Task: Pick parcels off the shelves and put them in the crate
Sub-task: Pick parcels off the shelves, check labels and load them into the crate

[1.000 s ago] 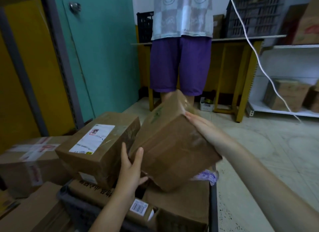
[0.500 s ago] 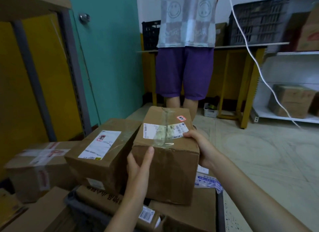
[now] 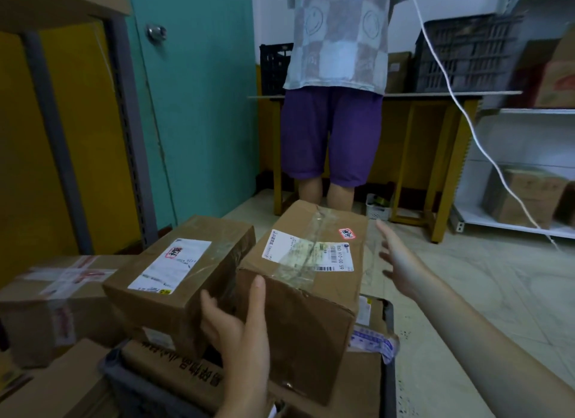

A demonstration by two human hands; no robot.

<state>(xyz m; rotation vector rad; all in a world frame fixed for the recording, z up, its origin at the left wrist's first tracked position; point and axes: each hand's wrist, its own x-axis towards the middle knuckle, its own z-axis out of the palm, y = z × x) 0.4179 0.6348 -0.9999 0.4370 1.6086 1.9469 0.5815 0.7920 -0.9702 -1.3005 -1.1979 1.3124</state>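
Released by the right hand [image 3: 401, 265], which had swung clear with fingers spread, the taped parcel [image 3: 306, 280] sat upright atop the heaped crate [image 3: 389, 340], just right of a labelled box [image 3: 179, 280]. Only the left hand [image 3: 239, 327] pressed flat on its near face; perched high, it could topple rightward off the pile.

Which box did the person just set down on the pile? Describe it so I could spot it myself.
Look at the dark crate heaped with parcels at the bottom. The box stands on top at the right, the left hand touching its near corner. Unlike its neighbour, its label is crossed by clear tape, with a small red sticker.
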